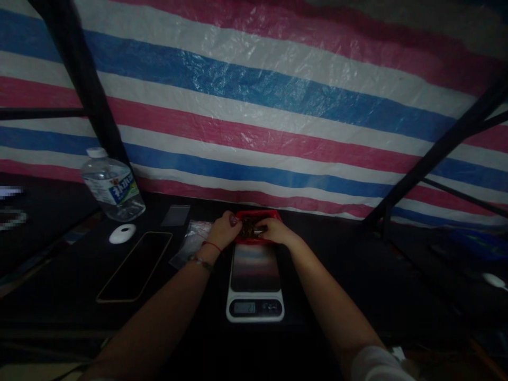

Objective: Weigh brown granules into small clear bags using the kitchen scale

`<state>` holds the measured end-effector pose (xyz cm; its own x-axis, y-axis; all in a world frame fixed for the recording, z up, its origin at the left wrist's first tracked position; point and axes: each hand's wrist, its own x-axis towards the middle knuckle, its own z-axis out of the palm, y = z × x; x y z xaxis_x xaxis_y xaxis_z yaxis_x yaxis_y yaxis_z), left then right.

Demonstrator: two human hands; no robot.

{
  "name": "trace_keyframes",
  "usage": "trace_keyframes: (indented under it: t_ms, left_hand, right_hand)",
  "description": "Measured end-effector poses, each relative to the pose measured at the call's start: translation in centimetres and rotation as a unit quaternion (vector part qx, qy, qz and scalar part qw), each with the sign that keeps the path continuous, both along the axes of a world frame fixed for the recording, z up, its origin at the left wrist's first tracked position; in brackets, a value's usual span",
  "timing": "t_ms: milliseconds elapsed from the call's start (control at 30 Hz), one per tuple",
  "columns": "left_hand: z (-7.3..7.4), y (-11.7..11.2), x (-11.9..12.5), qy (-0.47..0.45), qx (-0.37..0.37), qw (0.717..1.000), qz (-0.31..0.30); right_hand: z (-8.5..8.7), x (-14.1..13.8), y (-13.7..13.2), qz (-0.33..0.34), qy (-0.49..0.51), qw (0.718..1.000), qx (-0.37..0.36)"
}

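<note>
A red container (273, 214), like a shallow tray or opened bag, lies at the far end of a white kitchen scale (256, 312). Small dark brown pieces (249, 226) fill it; the dim light hides their kind. My left hand (224, 230) is closed at its left rim, fingers curled over the edge. From the right, my right hand (274, 230) reaches in with bent fingers pressed together among the pieces; what they pinch is too small to make out. The scale's display is lit, its reading blurred. A clear plastic bag (190, 243) touches or nearly touches my left wrist.
Left on the black table (333, 286) are a phone (135, 267), a white rounded object (122, 233), a small clear packet (175, 215) and a large plastic bottle (113, 185). Dark metal posts (85, 79) stand before the striped sheet (254, 121) behind. A blue object (480, 245) lies far right.
</note>
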<state>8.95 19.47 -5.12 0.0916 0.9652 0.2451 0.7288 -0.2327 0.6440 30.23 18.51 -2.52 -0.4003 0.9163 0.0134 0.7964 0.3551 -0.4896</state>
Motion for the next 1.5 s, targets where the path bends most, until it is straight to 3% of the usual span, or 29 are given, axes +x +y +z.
trace_keyframes:
  t_ms: [467,600,767,933,1167,1500]
  left_hand:
    - [0.1,-0.1,0.2,-0.046,0.016,0.999,-0.012]
    - [0.3,-0.2,0.2,-0.055,0.018,0.998,-0.001]
    - [0.7,-0.4,0.1,-0.065,0.043,0.997,0.026]
    - [0.7,-0.4,0.1,-0.091,0.102,0.990,0.040]
    - [0.4,-0.3,0.3,-0.103,0.133,0.986,0.013]
    - [0.4,-0.4,0.4,-0.112,0.140,0.984,-0.013]
  right_hand:
    - [-1.1,-3.0,0.6,0.013,0.121,0.992,-0.022]
    - [-1.8,-2.5,1.0,0.007,0.164,0.986,-0.013]
    - [-2.3,-0.9,1.3,-0.079,0.232,0.969,0.023]
    - [-2.3,0.5,1.0,-0.082,0.277,0.957,0.037]
    - [-2.3,1.1,-0.3,-0.119,0.244,0.958,0.091]
    - [-1.8,0.9,-2.3,-0.075,0.256,0.959,0.100]
